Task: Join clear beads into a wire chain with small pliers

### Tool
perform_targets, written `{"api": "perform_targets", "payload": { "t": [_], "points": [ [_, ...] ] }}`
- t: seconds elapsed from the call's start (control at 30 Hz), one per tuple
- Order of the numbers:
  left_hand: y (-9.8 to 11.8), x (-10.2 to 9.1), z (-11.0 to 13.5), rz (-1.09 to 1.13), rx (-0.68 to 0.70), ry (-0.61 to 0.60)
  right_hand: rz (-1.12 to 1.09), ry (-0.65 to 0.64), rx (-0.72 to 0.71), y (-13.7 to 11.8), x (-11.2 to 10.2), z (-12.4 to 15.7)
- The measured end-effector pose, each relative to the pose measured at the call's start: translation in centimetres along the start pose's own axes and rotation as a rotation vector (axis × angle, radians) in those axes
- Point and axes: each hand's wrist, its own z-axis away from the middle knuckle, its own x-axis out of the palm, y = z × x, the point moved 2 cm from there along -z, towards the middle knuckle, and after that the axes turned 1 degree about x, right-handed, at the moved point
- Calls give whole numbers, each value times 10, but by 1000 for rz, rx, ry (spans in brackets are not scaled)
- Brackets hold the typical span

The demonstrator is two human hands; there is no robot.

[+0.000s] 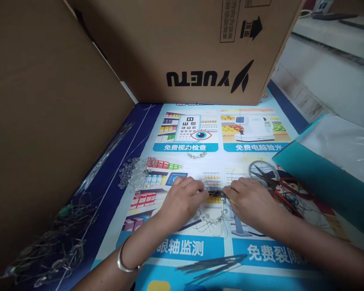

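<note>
Beaded strand (214, 220), clear beads on thin line, lies on the printed sheet (109, 258), just to the near side of and between the two hands. The right hand (248, 198) is curled around the yellow-handled pliers (216, 193), whose dark nose points left. The left hand (185, 198) has thumb and fingertips pressed together beside that nose; what they pinch, if anything, I cannot tell.

Too hard a squeeze on the pliers could nick the line or crack a bead, and a slip of the nose could catch the left fingertips. If an end is unsecured and the left pinch loosens, beads could run off it. The loose curls of line around the strand could knot if dragged. Farther left, a knock from the left hand could scatter the loose bead pile (135, 173). On the right, the scissors (268, 180) lie near the right forearm, which could brush them if it swings outward.
</note>
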Motion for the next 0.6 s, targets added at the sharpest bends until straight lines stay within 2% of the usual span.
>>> {"api": "perform_targets", "payload": {
  "t": [0.07,0.17,0.4,0.6],
  "points": [
    [8,-1,2,-73,55,-50,6,5,4,-1,1,1],
    [12,0,2,-56,20,-79,14,15,10,-4,2,3],
    [-9,10,2,414,-223,-21,7,30,17,-4,5,4],
    [-13,14,3,559,-325,-12,-2,35,12,-3,6,4]
  ]
}}
